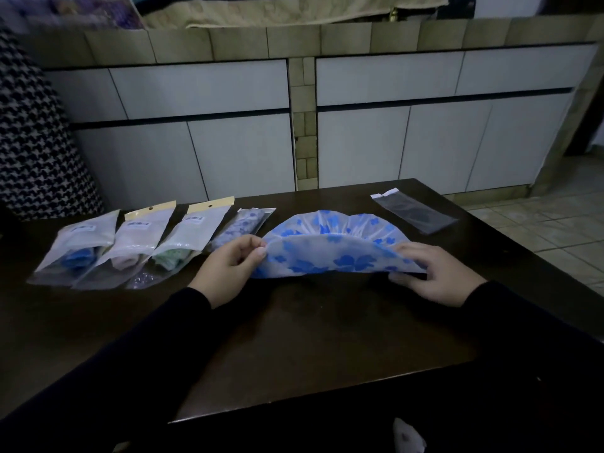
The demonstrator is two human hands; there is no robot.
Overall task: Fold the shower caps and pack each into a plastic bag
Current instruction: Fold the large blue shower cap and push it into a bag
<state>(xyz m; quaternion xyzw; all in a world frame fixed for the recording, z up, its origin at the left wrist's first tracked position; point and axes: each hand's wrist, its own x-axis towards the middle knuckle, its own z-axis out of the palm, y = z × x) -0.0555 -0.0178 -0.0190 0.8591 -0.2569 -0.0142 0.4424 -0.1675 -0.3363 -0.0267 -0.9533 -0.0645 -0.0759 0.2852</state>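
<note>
while the thin, translucent shower cap (330, 253) with blue flowers and a gathered rim lies folded into a half-moon on the dark table (294, 338), your left hand (228, 266) pinches its left corner between thumb and fingers and your right hand (431, 273) grips its right end. to the left lie four filled plastic bags (143, 246), one holding a blue cap, one a green. an empty clear bag (413, 210) lies flat beyond your right hand.

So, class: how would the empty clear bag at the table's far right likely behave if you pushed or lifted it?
The empty bag lies flat and see-through, so it is probably thin, light and floppy. On the smooth dark table it would likely slide rather than roll or tip.
</note>
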